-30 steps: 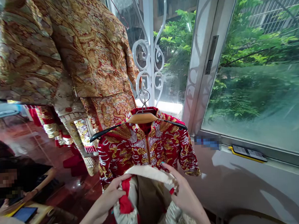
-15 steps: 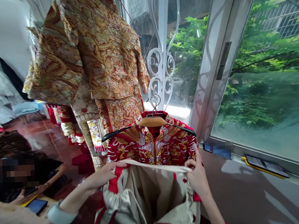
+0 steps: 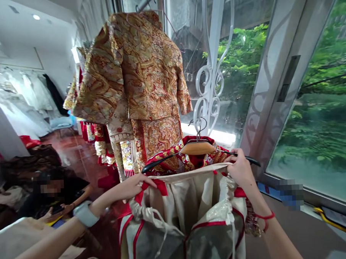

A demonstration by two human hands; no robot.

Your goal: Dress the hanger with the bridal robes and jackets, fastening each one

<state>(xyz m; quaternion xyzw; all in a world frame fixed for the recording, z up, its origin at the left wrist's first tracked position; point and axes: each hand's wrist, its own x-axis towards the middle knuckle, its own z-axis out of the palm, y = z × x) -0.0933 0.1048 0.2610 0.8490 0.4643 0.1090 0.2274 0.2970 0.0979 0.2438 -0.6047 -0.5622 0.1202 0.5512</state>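
Note:
A cream skirt-like garment (image 3: 190,197) with red trim, gathered sides and hanging drawstring cords is stretched between my hands. My left hand (image 3: 138,185) is closed on the left end of its top band, beside a red strip of cloth. At the right end, my right hand (image 3: 242,170) pinches the band, with its fingers against the hanger arm. That hanger (image 3: 198,148) has a wooden middle and black arms. Behind the band, a red embroidered jacket (image 3: 165,162) hangs, its collar and shoulders showing while most of its front is covered.
A gold brocade jacket (image 3: 152,77) hangs behind, near the window's white scrollwork (image 3: 207,82). Someone sits low at the left (image 3: 58,191). White gowns (image 3: 30,90) hang farther back. A yellow-edged tablet-like object (image 3: 340,219) lies on the sill at right.
My right hand has shifted inward and up to the hanger arm. The cream garment is raised, covering more of the red jacket. The view has turned left, showing more of the room.

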